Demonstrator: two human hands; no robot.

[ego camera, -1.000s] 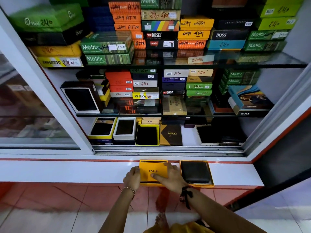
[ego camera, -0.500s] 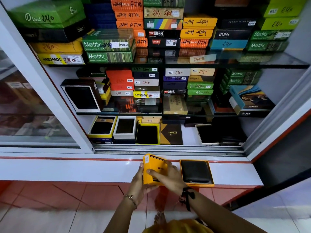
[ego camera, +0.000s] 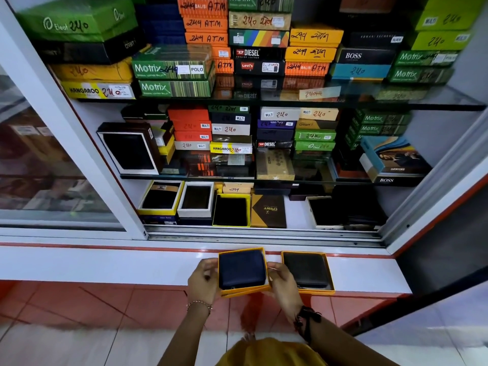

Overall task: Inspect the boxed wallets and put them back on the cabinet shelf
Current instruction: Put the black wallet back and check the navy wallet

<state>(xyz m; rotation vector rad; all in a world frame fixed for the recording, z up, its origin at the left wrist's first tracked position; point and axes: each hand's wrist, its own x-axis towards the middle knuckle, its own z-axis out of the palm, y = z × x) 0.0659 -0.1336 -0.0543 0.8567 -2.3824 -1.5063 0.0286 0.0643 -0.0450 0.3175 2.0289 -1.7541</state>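
Note:
An open yellow wallet box holds a dark blue wallet and sits tilted over the front of the white ledge. My left hand grips its left side and my right hand grips its right side. What looks like the yellow lid lies under the box. A second open yellow box with a black wallet rests on the ledge just to the right, touching my right hand's side.
The cabinet's bottom shelf holds open boxed wallets and a brown box, with a bare patch beside it. Glass shelves above carry stacked labelled boxes. A sliding glass door covers the left; a door frame slants at right.
The closed yellow box was lifted off the ledge, its lid came off, and it now sits open in both hands with the blue wallet showing.

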